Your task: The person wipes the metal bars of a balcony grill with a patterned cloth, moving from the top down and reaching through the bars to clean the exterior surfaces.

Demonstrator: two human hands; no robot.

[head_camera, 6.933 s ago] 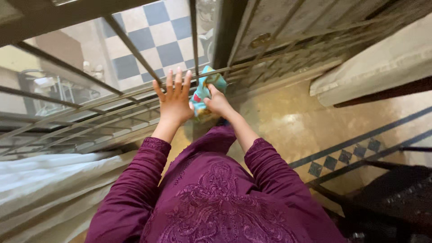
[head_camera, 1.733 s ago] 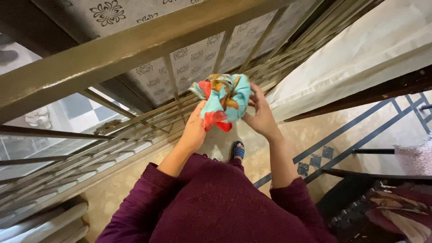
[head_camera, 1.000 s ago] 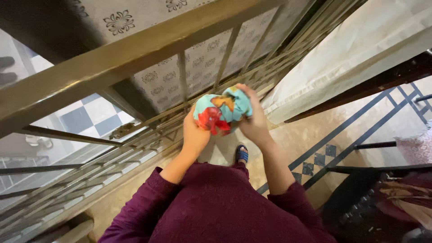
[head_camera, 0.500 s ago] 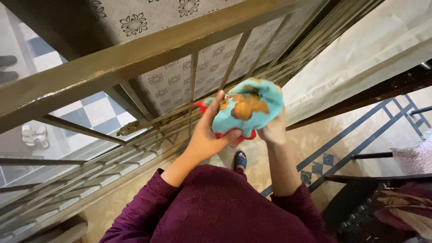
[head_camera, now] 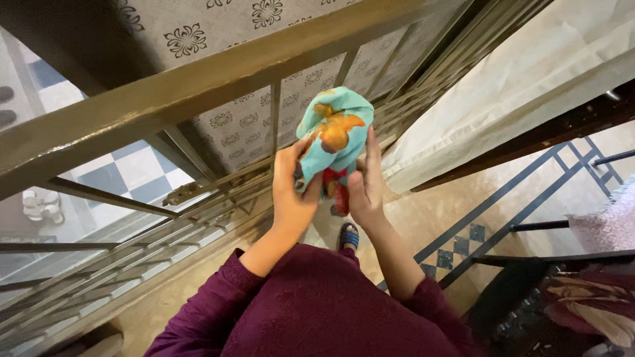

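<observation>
Now, head view: we stand close at a metal window grille (head_camera: 198,73) and look down on our two hands.
Cloth: a turquoise cloth (head_camera: 334,129) with orange and red print is bunched between both hands, just in front of the bars and not touching them as far as we see.
Left hand (head_camera: 291,192): fingers closed around the lower left side of the cloth.
Right hand (head_camera: 365,188): fingers straight and together, pressed flat on its right side.
Progress: we judge the cloth is being gathered into a pad; no wiping contact with the bars at this moment.
Around: pale curtain (head_camera: 516,79) at the right, tiled floor (head_camera: 463,205) below.
</observation>
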